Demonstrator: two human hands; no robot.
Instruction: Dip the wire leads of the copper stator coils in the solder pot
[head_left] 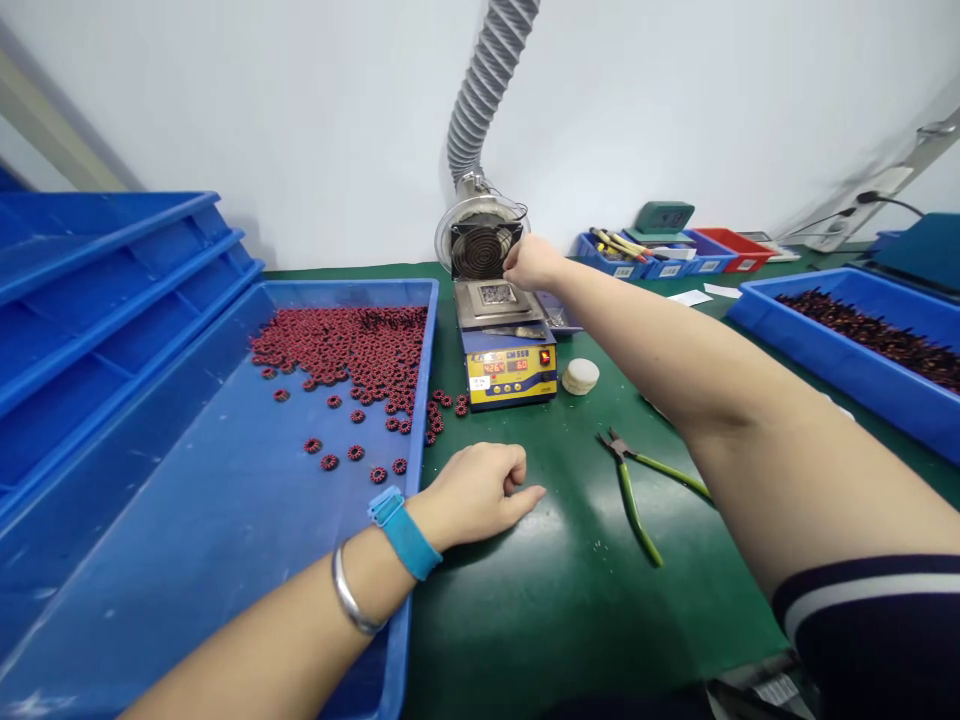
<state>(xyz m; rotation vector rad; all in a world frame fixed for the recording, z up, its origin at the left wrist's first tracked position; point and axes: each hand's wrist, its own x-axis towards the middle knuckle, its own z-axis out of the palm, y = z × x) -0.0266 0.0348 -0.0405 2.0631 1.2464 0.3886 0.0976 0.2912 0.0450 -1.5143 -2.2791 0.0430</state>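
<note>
Left hand (487, 490): bare; wrist (435, 518) fitted with a blue strap (412, 540), lighter blue buckle (386, 506) and plain silver-coloured bangle (344, 592). Right arm (675, 365): short dark sleeve (885, 645), trimmed with one white stripe (885, 584).

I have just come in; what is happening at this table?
A person's right hand reaches over the machine; what it may hold cannot be made out. The left hand is half curled over the green table, beside a blue tray of red rings. Pliers lie on the table.
</note>
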